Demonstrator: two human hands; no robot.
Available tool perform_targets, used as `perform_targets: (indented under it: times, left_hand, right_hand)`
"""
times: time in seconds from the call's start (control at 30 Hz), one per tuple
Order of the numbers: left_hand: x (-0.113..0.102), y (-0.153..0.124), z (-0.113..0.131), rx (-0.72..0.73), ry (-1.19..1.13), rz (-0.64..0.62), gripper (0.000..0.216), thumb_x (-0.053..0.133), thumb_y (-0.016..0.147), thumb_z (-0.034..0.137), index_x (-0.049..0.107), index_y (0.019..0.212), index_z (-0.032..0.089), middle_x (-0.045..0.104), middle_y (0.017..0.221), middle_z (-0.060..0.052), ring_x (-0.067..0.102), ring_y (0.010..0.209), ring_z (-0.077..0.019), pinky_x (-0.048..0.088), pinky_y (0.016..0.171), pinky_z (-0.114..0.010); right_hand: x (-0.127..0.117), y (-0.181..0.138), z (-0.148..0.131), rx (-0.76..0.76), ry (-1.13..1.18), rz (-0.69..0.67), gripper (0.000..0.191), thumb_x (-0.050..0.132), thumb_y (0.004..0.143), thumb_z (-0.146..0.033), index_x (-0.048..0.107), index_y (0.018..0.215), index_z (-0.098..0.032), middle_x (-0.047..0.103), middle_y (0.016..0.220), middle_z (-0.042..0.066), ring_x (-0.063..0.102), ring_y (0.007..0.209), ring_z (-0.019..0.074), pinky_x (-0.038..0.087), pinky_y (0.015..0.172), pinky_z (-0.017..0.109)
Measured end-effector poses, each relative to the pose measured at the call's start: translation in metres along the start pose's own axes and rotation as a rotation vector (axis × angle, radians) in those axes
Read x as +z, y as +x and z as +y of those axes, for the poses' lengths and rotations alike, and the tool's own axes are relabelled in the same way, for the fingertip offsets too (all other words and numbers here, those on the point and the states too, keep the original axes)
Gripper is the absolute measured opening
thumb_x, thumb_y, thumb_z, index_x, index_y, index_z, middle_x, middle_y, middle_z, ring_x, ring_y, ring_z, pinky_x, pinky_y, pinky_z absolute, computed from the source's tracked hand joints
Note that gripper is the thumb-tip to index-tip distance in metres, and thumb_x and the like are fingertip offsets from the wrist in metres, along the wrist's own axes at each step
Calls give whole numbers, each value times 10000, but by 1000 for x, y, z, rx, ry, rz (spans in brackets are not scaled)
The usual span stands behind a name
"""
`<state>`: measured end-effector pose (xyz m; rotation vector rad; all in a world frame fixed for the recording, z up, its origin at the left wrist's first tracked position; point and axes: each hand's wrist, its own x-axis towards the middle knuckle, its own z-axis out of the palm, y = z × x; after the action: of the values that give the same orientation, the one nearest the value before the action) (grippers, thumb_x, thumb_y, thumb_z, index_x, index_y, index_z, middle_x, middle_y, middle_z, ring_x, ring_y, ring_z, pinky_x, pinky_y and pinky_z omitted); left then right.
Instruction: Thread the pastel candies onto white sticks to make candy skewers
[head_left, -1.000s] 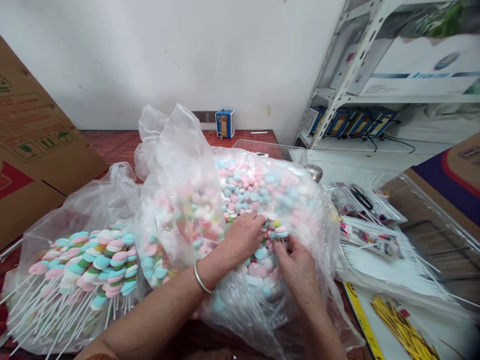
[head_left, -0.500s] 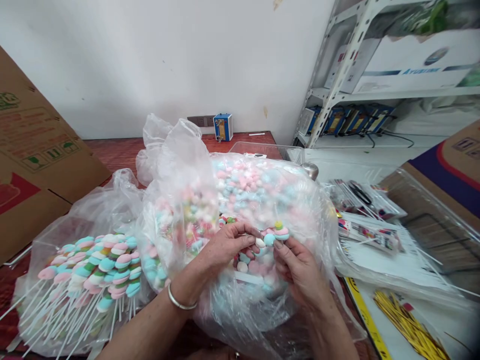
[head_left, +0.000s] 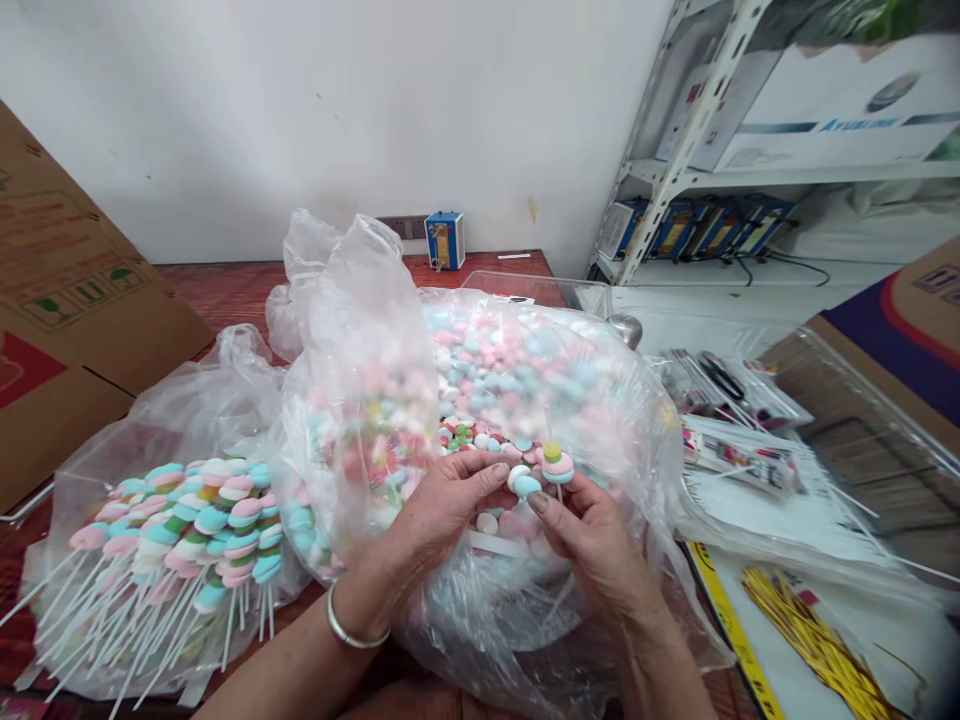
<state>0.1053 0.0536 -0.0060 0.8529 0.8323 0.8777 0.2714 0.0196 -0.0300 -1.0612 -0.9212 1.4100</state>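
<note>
Pinches a white-and-blue candy (head_left: 521,482) between the fingertips of the left hand (head_left: 442,505), closed tight on it. Grips a candy stick (head_left: 556,463) in the right hand (head_left: 592,540), fingers clamped on the thin shaft, with yellow, pink and blue pieces stacked at its top. Holds both hands together, thumbs nearly touching, just above the open mouth of the big candy bag (head_left: 375,330), at its near edge. Inside the bag, loose pastel candies heaped just behind the fingers. To the left, touching that bag, a second bag (head_left: 150,420) full of finished lollipops, sticks fanning toward the near table edge. Beyond it, a cardboard box (head_left: 67,320) leaning in from the left border. Behind the bags, a bare strip of red table (head_left: 225,285) running to the wall. To the right, crowded close against the big bag, clear packets (head_left: 735,470) and yellow twist ties (head_left: 810,640). Little free room on either side; open space only above the hands and toward the body.
</note>
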Motion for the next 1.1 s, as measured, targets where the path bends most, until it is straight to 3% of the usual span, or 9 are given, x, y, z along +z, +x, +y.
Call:
perform_targets:
  times: [0.13,0.27,0.4,0.5,0.57,0.73,0.87,1.1]
  left_hand:
    - [2,-6,2,8,108,-27,392,854,729,320,771,1085,179,773,1012,-79,699,979,-228,535,895,-345]
    - [1,-6,1,87,138,-34,413,871,693,248,752,1081,172,766,1094,-95,699,1073,-255,534,966,-382]
    - [1,-4,-2,124,187,-18,330,853,709,239,738,1009,163,762,1096,-91,711,1032,-230,544,949,-361]
    - [-2,-1,-5,122,191,30,312,844,723,253,720,995,164,768,1039,-78,717,969,-200,558,890,-321]
    - [-5,1,-6,117,172,79,310,830,747,288,712,1005,162,769,990,-73,718,918,-185,568,840,-301]
    - [-12,10,-4,142,81,233,388,835,715,314,689,1036,152,760,989,-79,705,776,-149,580,738,-280]
    - [-11,11,0,182,52,282,362,822,688,273,679,998,152,741,988,-70,685,759,-144,577,707,-279]
    - [-10,10,0,183,67,272,362,794,698,241,701,1038,162,736,936,-56,677,764,-143,563,703,-263]
  right_hand:
    - [3,1,0,3,-15,17,466,839,726,-477,737,1117,-244,709,850,34,585,715,165,434,530,239]
    - [7,1,-3,49,-33,38,431,833,714,-458,735,1067,-231,699,787,29,614,741,191,441,538,247]
    - [8,4,-4,86,-87,19,418,791,745,-468,717,1073,-220,719,853,46,642,796,214,470,583,265]
    - [8,2,-5,4,-182,19,409,746,797,-487,691,1091,-208,722,960,59,646,893,223,508,727,299]
    - [8,-5,-7,-58,-309,32,328,660,876,-504,681,1014,-208,705,930,48,630,878,206,496,763,293]
    - [11,-33,-12,17,-584,-97,412,429,997,-541,542,750,-231,484,557,-36,432,527,135,348,510,248]
    - [14,-46,-10,92,-581,-180,434,381,995,-584,476,741,-244,431,510,-52,374,456,121,278,449,249]
    - [17,-44,-9,150,-485,-149,462,421,972,-624,488,735,-234,419,485,-63,347,447,107,270,458,243]
